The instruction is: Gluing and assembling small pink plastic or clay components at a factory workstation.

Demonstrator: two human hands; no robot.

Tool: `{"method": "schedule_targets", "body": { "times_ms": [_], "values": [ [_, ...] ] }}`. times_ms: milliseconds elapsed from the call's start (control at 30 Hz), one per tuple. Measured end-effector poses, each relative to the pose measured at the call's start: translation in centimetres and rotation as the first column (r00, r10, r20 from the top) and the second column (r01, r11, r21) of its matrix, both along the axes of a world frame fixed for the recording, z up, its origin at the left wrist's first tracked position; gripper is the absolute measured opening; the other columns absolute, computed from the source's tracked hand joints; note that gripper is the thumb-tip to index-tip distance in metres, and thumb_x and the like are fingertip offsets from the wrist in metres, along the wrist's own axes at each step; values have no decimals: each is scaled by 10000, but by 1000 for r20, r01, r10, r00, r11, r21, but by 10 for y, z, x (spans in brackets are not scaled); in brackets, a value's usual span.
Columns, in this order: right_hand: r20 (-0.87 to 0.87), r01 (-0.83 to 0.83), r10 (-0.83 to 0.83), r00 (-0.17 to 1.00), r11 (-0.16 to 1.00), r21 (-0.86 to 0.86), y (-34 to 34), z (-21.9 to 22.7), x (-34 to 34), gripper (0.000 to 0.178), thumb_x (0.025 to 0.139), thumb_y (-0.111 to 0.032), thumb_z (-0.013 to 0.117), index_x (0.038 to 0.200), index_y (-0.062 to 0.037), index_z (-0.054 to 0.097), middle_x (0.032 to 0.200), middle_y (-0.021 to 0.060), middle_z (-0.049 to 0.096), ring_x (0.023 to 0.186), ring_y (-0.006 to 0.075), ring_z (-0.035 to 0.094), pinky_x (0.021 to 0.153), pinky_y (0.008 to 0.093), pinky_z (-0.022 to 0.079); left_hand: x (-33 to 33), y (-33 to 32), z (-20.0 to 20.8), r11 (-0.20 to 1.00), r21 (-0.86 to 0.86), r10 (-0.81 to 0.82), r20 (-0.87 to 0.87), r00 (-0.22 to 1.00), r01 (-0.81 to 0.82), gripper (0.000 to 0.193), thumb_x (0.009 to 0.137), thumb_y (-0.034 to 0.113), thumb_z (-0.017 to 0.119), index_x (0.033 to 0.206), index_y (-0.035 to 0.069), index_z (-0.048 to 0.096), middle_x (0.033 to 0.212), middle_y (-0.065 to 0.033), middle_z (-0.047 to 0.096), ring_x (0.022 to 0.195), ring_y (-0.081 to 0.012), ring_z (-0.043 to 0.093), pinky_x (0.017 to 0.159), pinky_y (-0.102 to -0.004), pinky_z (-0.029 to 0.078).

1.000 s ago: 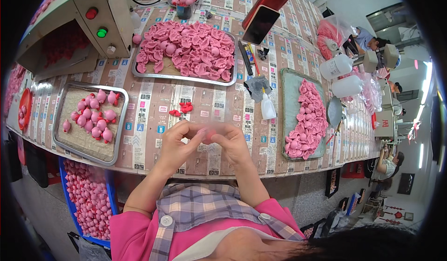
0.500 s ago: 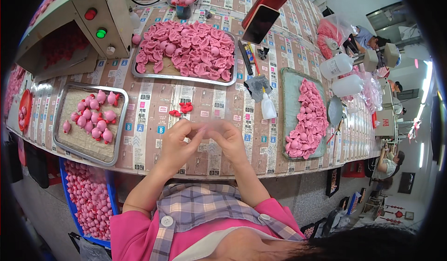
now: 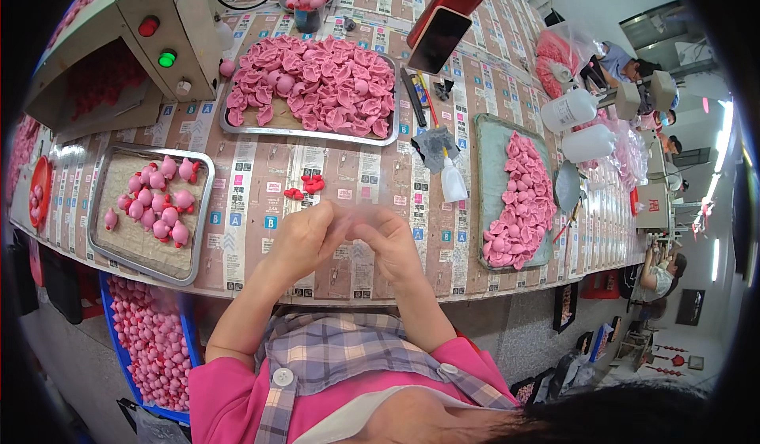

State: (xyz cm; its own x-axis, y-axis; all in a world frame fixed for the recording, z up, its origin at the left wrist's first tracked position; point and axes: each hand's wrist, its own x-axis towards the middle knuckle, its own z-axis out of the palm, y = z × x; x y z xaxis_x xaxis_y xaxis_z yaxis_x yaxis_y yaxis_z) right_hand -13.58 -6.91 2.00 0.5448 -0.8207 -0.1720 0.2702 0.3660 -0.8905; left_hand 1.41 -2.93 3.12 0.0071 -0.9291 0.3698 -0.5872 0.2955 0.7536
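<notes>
My left hand point(image 3: 303, 240) and my right hand point(image 3: 393, 243) meet above the table near its front edge, fingertips bent in against each other. Motion smears the fingertips, and whatever lies between them cannot be made out. Just beyond the hands are small red pieces point(image 3: 313, 182) on the patterned table covering. Farther back, a metal tray point(image 3: 317, 134) holds a heap of pink curved shells point(image 3: 340, 87) with some round pink pieces among them. To the left, a paper-lined tray point(image 3: 150, 263) carries pink round figures with red parts point(image 3: 169, 216).
On the right lies a greenish tray point(image 3: 489, 182) of pink shells, beside a white squeeze bottle point(image 3: 454, 182). A phone point(image 3: 440, 40) on a red stand rises at the back. A metal machine point(image 3: 186, 44) with lit buttons occupies the back left. Below the table edge, a blue bin point(image 3: 119, 347) holds pink pieces.
My left hand has turned slightly, its fingers curling closer toward the right hand. Both hands stay together in nearly the same place; the view has shifted a little.
</notes>
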Motion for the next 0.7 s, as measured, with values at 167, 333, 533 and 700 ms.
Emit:
{"method": "schedule_targets", "body": {
  "times_ms": [167, 333, 533, 700],
  "values": [
    [124, -77, 49, 991, 971, 228, -2, -9, -3, 217, 766, -76, 566, 963, 10, 531, 881, 68, 571, 787, 129, 555, 708, 259, 471, -6, 2, -6, 1000, -16, 17, -44, 999, -17, 115, 756, 72, 546, 778, 9, 452, 615, -110, 530, 530, -249, 539, 456, -313, 420],
    [39, 3, -5, 999, 999, 48, 3, -2, 4, 221, 774, -60, 555, 977, 16, 512, 885, 64, 567, 780, 121, 552, 705, 258, 472, -11, 3, -7, 998, 51, 57, -231, 971, -47, 110, 755, 65, 544, 777, 9, 452, 605, -116, 528, 524, -256, 541, 459, -320, 422],
    [-37, 55, -57, 998, 997, -50, 6, 1, 6, 212, 776, -42, 548, 971, 18, 490, 871, 57, 556, 790, 112, 540, 721, 246, 461, -8, 3, -7, 996, -19, 87, -50, 995, -88, 85, 776, 56, 523, 774, 11, 451, 611, -107, 544, 541, -233, 567, 465, -295, 432],
    [20, -53, 52, 998, 996, 67, -4, -3, 3, 218, 777, -35, 543, 984, -5, 483, 867, 50, 543, 784, 103, 532, 707, 230, 452, -10, 3, -6, 995, 95, 49, -258, 965, -25, 86, 795, 80, 509, 809, 16, 454, 642, -94, 571, 517, -162, 552, 463, -276, 419]
  ]
}}
